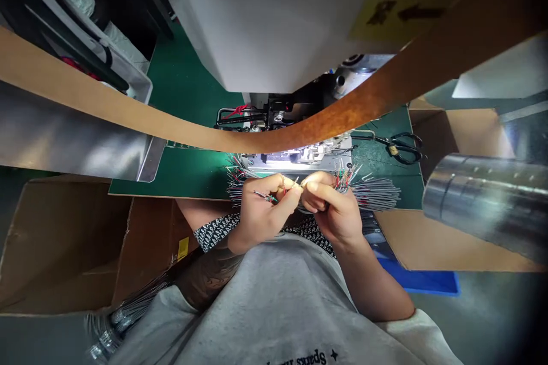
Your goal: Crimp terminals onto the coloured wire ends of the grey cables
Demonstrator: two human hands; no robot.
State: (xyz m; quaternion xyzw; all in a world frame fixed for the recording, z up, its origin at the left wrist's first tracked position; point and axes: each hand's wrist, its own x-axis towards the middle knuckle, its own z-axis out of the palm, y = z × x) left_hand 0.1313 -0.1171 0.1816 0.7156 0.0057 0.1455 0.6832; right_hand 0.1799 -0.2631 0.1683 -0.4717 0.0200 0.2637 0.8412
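Note:
My left hand (268,208) is closed on a thin cable, whose coloured wire ends stick out between the fingers and thumb. Close beside it, my right hand (336,205) pinches fine wire ends, its fingertips almost meeting those of the left. Both hands are just in front of the metal base plate (295,165) of a bench machine. Bundles of grey cables (377,193) with stripped red, green and white ends lie under and beside the hands. Whether both hands hold the same cable, I cannot tell.
A brown paper strip (240,141) sags across in front of the machine (282,108). Black-handled scissors (400,148) lie on the green bench top (381,174). Cardboard boxes (64,239) stand either side, and a metal duct (483,199) juts in from the right. A blue tray (423,279) sits lower right.

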